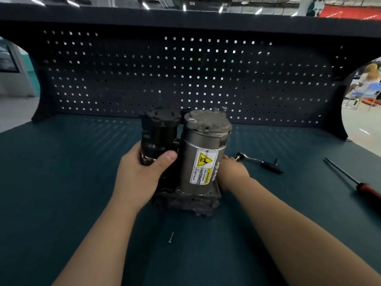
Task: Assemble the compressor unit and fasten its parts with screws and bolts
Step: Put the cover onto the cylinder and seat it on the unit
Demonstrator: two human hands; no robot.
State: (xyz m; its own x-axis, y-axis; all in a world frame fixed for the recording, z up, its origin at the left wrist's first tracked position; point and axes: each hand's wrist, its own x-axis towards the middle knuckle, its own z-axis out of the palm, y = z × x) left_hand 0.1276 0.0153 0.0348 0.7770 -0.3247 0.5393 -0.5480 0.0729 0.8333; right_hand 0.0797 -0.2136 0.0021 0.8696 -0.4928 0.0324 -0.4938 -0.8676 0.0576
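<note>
The compressor unit (203,145) stands upright on the green table, a grey metal cylinder with a yellow warning label beside a black plastic cylinder (159,131), both on a dark cast base (185,203). My left hand (140,174) grips the black cylinder, thumb across its front. My right hand (232,172) rests against the right side of the grey cylinder; its fingers are mostly hidden behind the body. A loose screw (170,237) lies on the table in front of the unit. A bolt head (223,108) sticks up at the top rear.
A small ratchet wrench (258,162) lies just right of my right hand. A red-handled screwdriver (354,182) lies at the far right. A dark pegboard (185,79) closes off the back of the bench (61,182). A person sits beyond it at the far right.
</note>
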